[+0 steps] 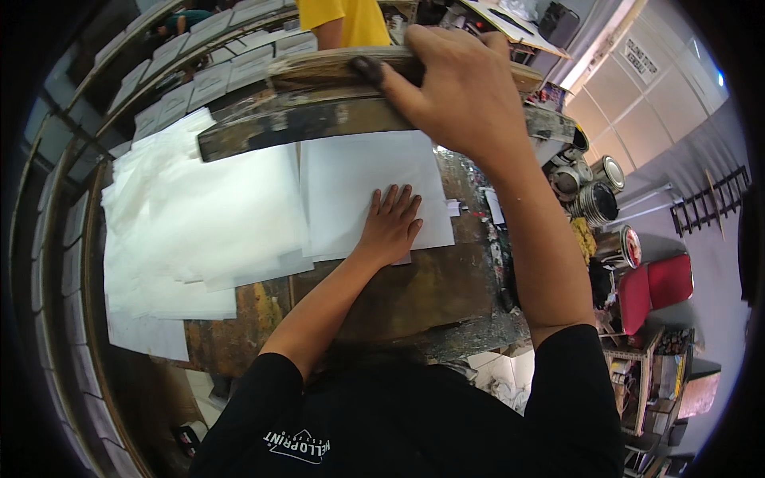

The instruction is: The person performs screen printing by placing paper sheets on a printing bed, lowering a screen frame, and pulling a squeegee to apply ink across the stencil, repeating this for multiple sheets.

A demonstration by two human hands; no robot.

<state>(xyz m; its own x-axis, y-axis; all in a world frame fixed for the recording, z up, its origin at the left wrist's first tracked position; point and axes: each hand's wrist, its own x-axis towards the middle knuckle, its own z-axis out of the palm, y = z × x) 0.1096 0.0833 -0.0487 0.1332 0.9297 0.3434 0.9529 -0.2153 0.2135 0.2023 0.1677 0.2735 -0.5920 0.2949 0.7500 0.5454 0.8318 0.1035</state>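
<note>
Left hand point(390, 229) rests on paper point(341, 195) atop a stained table point(446, 291) beside cans point(594, 204).

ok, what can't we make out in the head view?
All head view:
- Left hand: palm, and the patch of white sheet under it, hidden by the hand's back.
- Right hand: fingertips except the thumb's, hidden behind the hand and wooden frame.
- Person in yellow shirt: head, cut off by the upper edge.

One frame point(319, 119), perhaps five cans point(595, 204)
</note>
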